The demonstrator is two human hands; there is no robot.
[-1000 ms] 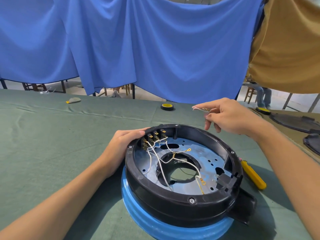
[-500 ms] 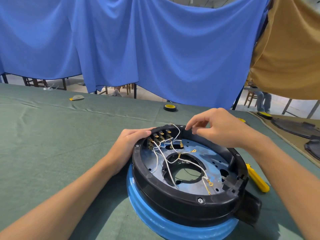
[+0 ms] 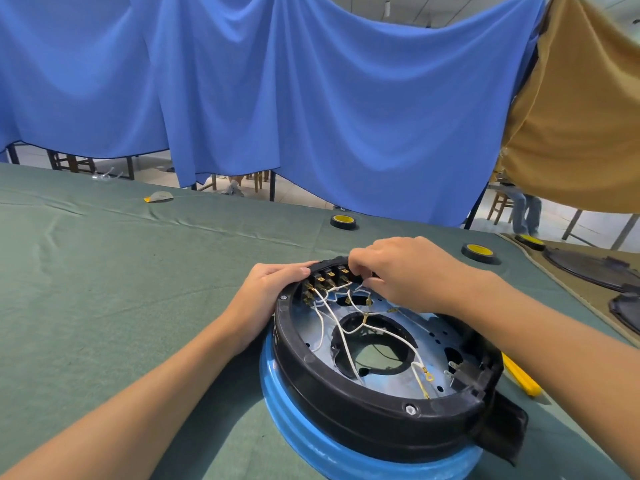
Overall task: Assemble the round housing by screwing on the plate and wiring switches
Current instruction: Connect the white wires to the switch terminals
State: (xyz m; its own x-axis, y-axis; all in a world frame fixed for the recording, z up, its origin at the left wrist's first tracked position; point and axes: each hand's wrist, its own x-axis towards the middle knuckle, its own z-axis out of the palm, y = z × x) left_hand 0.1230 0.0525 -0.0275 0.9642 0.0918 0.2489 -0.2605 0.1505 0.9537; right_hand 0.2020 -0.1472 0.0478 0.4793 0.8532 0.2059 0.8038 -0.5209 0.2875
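Nearest me, the round black housing (image 3: 381, 417) sits on a blue base ring (image 3: 346, 455), on the green-covered worktop (image 3: 104, 289). The metal plate (image 3: 433, 344) lies inside the housing, white wires (image 3: 343, 337) looping loose across it. A yellow tool handle (image 3: 521, 375) lies just right of the housing, partly hidden by my right forearm

Left hand (image 3: 266, 292): flat against the housing's far-left rim, fingers straight, gripping nothing

Right hand (image 3: 412, 275): over the far rim, fingers curled tight at the row of switches (image 3: 325, 277), pinching the end of one white wire; the contact point is mostly hidden under the knuckles

Further out, two tape rolls on the cloth, one (image 3: 343, 221) behind the hands, one (image 3: 479, 252) to the right. Blue curtain (image 3: 311, 98) closes the back
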